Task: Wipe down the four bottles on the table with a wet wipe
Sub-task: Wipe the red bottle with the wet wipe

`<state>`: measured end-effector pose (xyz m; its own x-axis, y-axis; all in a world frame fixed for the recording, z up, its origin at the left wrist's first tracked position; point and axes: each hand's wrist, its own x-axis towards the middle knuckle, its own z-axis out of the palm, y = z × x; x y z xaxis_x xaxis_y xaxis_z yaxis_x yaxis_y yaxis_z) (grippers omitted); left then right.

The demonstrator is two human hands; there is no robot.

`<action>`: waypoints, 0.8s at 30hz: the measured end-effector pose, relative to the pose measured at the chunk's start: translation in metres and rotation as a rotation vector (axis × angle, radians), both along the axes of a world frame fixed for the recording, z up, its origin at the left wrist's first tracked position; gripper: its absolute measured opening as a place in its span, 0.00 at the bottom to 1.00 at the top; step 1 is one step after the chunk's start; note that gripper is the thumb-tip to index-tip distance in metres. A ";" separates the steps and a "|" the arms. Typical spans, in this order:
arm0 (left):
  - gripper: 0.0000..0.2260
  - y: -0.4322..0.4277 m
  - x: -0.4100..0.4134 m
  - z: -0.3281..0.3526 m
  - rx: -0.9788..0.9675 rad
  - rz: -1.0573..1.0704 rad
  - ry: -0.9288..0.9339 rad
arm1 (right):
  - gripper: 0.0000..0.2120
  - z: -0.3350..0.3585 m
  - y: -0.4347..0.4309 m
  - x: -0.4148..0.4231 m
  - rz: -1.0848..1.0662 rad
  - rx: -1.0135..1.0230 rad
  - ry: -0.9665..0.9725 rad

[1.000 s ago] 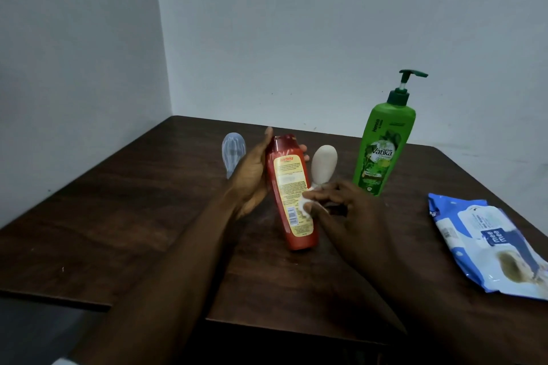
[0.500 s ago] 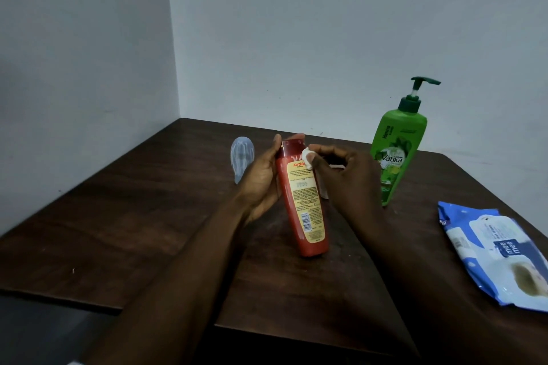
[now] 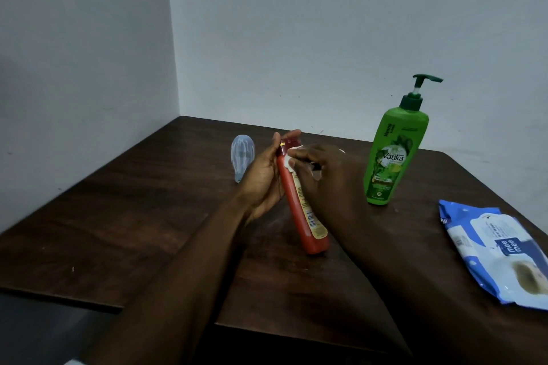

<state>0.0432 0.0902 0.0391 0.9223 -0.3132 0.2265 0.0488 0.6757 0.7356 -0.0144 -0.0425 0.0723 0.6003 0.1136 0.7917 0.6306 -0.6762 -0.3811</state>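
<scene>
A red bottle (image 3: 305, 216) with a yellow label stands tilted on the dark wooden table (image 3: 118, 216), its base on the tabletop. My left hand (image 3: 262, 178) grips its upper part from the left. My right hand (image 3: 323, 169) presses a small white wet wipe (image 3: 289, 162) against the bottle's neck just below the cap. A green pump bottle (image 3: 394, 154) stands upright to the right. A small clear bluish bottle (image 3: 242, 157) stands behind my left hand. A white bottle is almost fully hidden behind my right hand.
A blue and white pack of wet wipes (image 3: 498, 252) lies flat at the table's right edge. The table sits in a corner, with walls behind and to the left. Its front edge runs under my forearms.
My right hand with the wipe slid up the red bottle from its lower label to its neck. The bottle has turned so the label faces more to the right.
</scene>
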 end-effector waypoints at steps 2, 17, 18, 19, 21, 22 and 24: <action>0.19 0.000 0.000 0.001 -0.012 0.006 0.018 | 0.08 0.001 0.003 -0.001 0.006 -0.053 -0.023; 0.18 -0.002 -0.006 -0.001 0.048 -0.027 -0.007 | 0.07 0.002 -0.010 0.003 0.055 0.063 0.074; 0.18 -0.001 -0.006 -0.002 0.067 -0.021 -0.018 | 0.07 0.001 -0.015 0.005 0.039 0.106 0.124; 0.19 -0.001 -0.006 -0.003 0.083 -0.013 -0.024 | 0.07 0.000 -0.019 0.006 0.027 0.140 0.171; 0.19 -0.001 -0.005 -0.004 0.095 0.003 -0.026 | 0.08 -0.002 -0.025 0.009 0.019 0.181 0.233; 0.19 -0.001 -0.005 -0.004 0.095 0.008 -0.025 | 0.08 -0.003 -0.026 0.009 0.012 0.187 0.249; 0.19 -0.001 -0.005 -0.004 0.093 0.013 -0.020 | 0.08 -0.004 -0.027 0.011 -0.006 0.188 0.271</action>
<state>0.0381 0.0892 0.0347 0.9222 -0.3212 0.2155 0.0249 0.6052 0.7957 -0.0037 -0.0699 0.0687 0.7922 -0.0232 0.6099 0.4854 -0.5818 -0.6526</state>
